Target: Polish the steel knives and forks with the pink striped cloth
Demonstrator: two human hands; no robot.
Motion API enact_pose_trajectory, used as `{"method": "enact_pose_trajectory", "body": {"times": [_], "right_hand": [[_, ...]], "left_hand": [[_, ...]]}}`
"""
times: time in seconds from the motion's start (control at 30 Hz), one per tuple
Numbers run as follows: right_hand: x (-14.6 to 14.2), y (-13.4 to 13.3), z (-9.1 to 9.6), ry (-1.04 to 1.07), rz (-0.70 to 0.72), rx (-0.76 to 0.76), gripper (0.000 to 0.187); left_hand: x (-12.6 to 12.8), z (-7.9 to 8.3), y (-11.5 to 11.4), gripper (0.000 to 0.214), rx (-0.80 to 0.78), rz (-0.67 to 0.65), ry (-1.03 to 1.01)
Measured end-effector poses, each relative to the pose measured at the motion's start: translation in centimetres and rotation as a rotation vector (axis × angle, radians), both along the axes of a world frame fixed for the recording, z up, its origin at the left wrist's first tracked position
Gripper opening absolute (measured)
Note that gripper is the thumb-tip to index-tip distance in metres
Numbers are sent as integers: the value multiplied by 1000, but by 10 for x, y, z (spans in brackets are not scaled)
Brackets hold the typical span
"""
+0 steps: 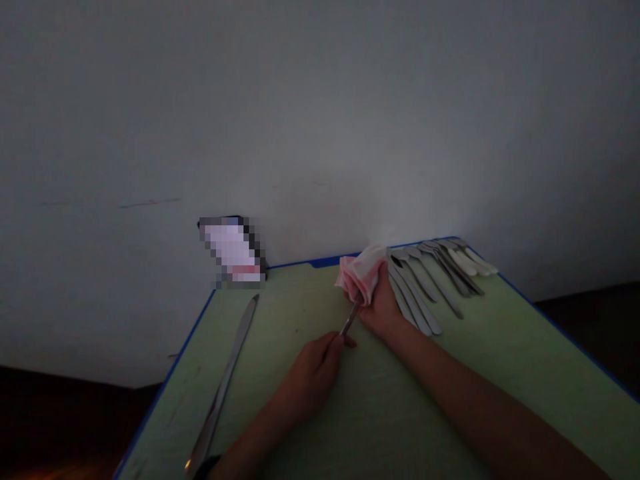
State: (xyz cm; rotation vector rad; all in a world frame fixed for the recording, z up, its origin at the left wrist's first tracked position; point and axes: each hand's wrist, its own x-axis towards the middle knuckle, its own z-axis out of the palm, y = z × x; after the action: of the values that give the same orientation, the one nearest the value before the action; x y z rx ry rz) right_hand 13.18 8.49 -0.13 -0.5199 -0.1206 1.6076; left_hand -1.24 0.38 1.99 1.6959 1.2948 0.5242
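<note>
Over the green table, my left hand pinches the thin metal handle of a piece of cutlery. Its far end is hidden inside a pink and white cloth, so I cannot tell its kind. My right hand is closed around the cloth, wrapping it about that end. Just right of my right hand lie several metal utensils side by side, spoons among them. On the left a long table knife lies lengthwise, its near end beside my left wrist.
A phone with a blurred screen leans against the wall at the table's back left corner. White-handled utensils lie at the back right. Blue edging runs round the tabletop.
</note>
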Motion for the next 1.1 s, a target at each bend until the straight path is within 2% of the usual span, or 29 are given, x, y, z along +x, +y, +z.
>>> {"method": "enact_pose_trajectory", "body": {"times": [0.07, 0.17, 0.3, 0.43, 0.5, 0.6, 0.67, 0.73, 0.8, 0.97, 1.1], "right_hand": [[1, -1, 0, -16, 5, -16, 53], [1, 0, 2, -60, -17, -8, 46], [-2, 3, -1, -85, -11, 15, 42], [-3, 6, -9, -136, 27, 59, 45], [-3, 7, -13, -178, 0, 87, 43], [-5, 8, -17, -236, -57, 108, 36], [-6, 8, -17, -248, -59, 105, 33], [-7, 7, -15, -230, -55, 92, 31], [-8, 5, -11, -184, -38, 74, 33], [-3, 3, -4, -16, -16, 60, 49], [0, 4, -7, -61, -46, 65, 51]], "left_hand": [[0, 3, -1, 36, 39, -17, 8], [0, 3, -1, 37, 66, -15, 21], [-1, 2, -1, 38, 21, -3, 31], [-3, 1, -1, 34, -2, 16, -61], [-6, -1, 1, 34, -118, 22, -153], [-10, -6, 4, 34, -394, 22, -332], [-13, -8, 6, 33, -473, 13, -421], [-13, -7, 7, 33, -454, -1, -422], [-12, -2, 6, 32, -380, -33, -323], [-9, 16, 1, 29, -68, -125, -30], [-10, 17, 1, 28, -24, -165, 7]]}}
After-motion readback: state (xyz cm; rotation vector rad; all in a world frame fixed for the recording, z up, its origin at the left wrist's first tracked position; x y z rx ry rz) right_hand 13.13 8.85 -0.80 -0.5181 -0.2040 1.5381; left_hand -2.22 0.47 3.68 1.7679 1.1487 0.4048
